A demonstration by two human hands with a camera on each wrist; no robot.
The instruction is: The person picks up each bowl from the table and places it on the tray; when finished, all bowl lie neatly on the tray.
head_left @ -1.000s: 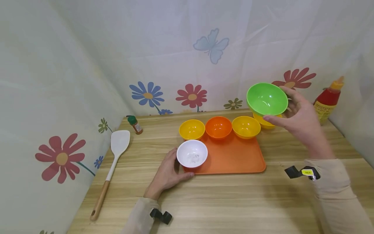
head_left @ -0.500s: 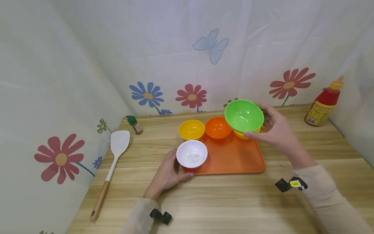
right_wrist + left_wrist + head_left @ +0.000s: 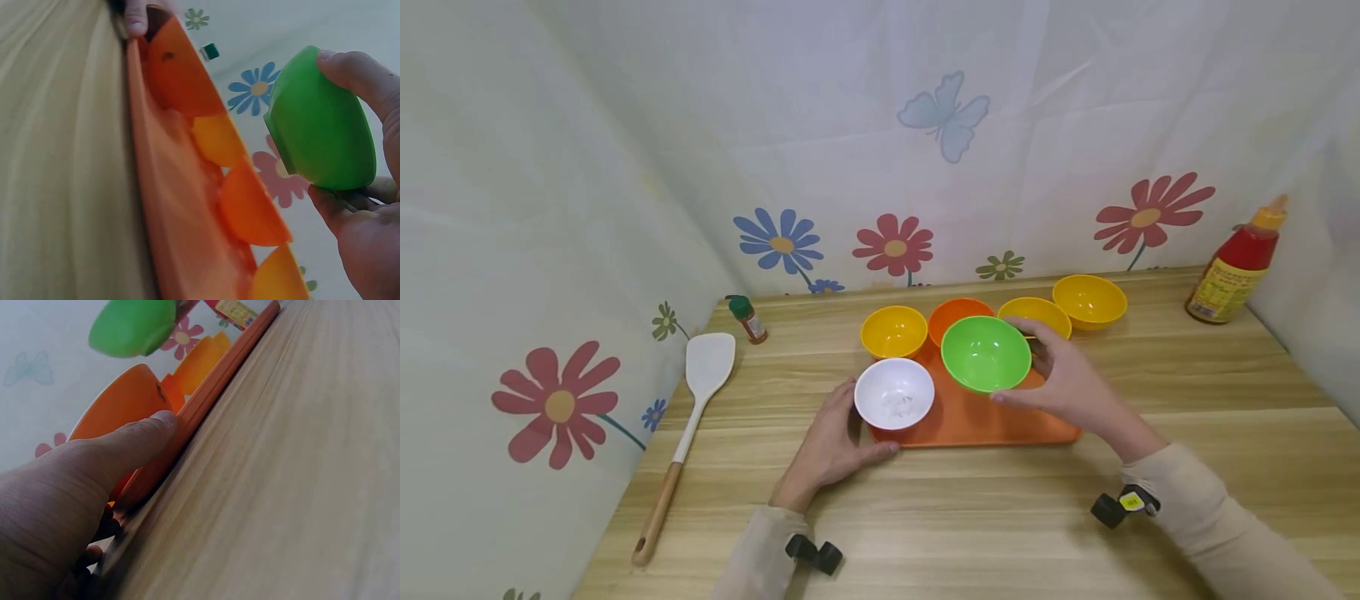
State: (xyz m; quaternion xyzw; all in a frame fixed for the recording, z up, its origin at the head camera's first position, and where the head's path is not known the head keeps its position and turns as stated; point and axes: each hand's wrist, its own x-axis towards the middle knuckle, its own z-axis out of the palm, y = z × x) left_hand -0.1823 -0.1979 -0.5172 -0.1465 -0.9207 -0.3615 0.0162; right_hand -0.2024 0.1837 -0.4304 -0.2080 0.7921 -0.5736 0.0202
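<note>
My right hand (image 3: 1071, 387) grips a green bowl (image 3: 985, 354) by its right side, thumb in front and fingers behind. In the right wrist view the green bowl (image 3: 325, 125) is off the surface, tilted, above the orange tray (image 3: 985, 429). At the tray's left end stands a bowl, white inside and orange outside (image 3: 893, 392), with small pale marks or bits in its bottom. My left hand (image 3: 831, 446) curves round that bowl's left side, its thumb (image 3: 134, 440) along the bowl and tray rim. The other left fingers are mostly hidden.
Behind lie a yellow bowl (image 3: 893, 332), an orange bowl (image 3: 955, 315) and two more yellow bowls, the farther one (image 3: 1090, 302) beyond the tray. A red sauce bottle (image 3: 1232, 271) stands right; a green-capped bottle (image 3: 747, 318) and a white spatula (image 3: 696, 417) lie left. A printed curtain stands behind.
My right hand has carried the green bowl left and down, from above the far-right yellow bowl to over the tray. My left hand and the white-lined bowl have stayed put.
</note>
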